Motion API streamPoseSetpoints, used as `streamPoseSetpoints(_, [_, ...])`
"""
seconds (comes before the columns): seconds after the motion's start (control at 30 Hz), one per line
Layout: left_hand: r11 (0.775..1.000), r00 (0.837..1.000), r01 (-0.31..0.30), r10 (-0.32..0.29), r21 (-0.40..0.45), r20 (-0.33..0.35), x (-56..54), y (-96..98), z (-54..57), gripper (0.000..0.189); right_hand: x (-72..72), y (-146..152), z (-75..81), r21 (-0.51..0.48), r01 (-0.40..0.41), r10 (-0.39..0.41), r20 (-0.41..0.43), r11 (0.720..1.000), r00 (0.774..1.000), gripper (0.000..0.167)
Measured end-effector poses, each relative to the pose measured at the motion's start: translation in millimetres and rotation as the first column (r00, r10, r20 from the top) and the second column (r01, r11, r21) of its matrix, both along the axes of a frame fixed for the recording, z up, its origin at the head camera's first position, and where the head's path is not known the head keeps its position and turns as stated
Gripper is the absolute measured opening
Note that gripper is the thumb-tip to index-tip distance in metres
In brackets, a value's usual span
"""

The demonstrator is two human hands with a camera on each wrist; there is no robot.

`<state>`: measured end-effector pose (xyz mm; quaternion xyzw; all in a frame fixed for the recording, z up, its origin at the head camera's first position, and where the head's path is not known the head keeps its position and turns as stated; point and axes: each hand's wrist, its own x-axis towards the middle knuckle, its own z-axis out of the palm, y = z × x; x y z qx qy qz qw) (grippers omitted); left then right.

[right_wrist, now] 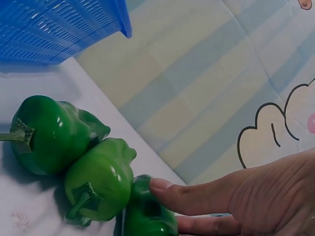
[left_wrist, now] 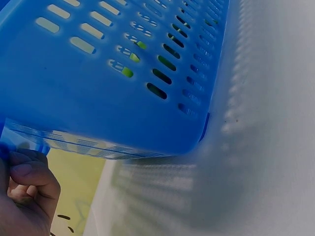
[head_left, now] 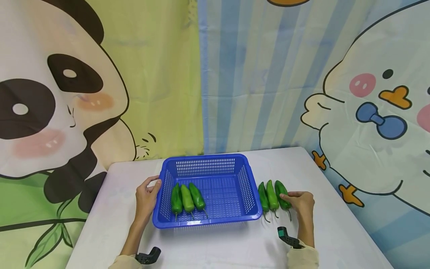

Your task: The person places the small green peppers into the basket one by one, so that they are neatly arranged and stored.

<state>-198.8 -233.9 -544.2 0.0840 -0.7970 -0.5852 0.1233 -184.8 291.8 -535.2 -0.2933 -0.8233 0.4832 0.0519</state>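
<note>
A blue plastic basket [head_left: 231,220] with slotted walls stands on the table. Inside it, toward the left, lie three green peppers [head_left: 187,198] side by side, stems toward me. My left hand [head_left: 145,198] grips the basket's left rim, thumb and fingers around the edge; the left wrist view shows the curled fingers [left_wrist: 37,172] at that rim. Right of the basket three more green peppers lie in a row. My right hand [head_left: 302,203] pinches the rightmost pepper [right_wrist: 145,216] between thumb and fingers. Beside it are a lighter pepper [right_wrist: 101,179] and a darker one [right_wrist: 51,135].
The white table [head_left: 228,248] runs back to a patterned curtain [head_left: 235,93] with cartoon animals. A black wrist device [head_left: 147,256] sits at the left sleeve and another [head_left: 289,238] at the right one.
</note>
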Motion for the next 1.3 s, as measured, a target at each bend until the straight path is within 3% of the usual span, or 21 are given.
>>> streamPoseSetpoints(0.4, [1.0, 1.0, 0.006, -0.006, 0.0, -0.009, -1.3, 0.8, 1.8, 0.039, -4.2, -7.8, -1.8, 0.05, 0.062, -0.062, -0.003, 0.997, 0.998, 0.039])
streamPoseSetpoints(0.67, [1.0, 1.0, 0.007, -0.007, 0.003, -0.012, -1.6, 0.8, 2.3, 0.039, -5.8, -9.4, -1.1, 0.051, 0.059, -0.06, 0.01, 0.997, 0.998, 0.038])
streamPoseSetpoints(1.1, [1.0, 1.0, 0.004, -0.004, -0.004, -0.003, 0.7, 0.4, 1.2, 0.041, -2.9, -5.6, 1.3, -0.03, 0.085, -0.085, -0.011, 0.996, 0.996, 0.044])
streamPoseSetpoints(1.3, [1.0, 1.0, 0.002, -0.002, 0.002, -0.008, 0.9, 1.3, 1.2, 0.038, -2.6, -3.7, 4.3, -0.117, 0.089, -0.093, -0.029, 0.989, 0.995, 0.046])
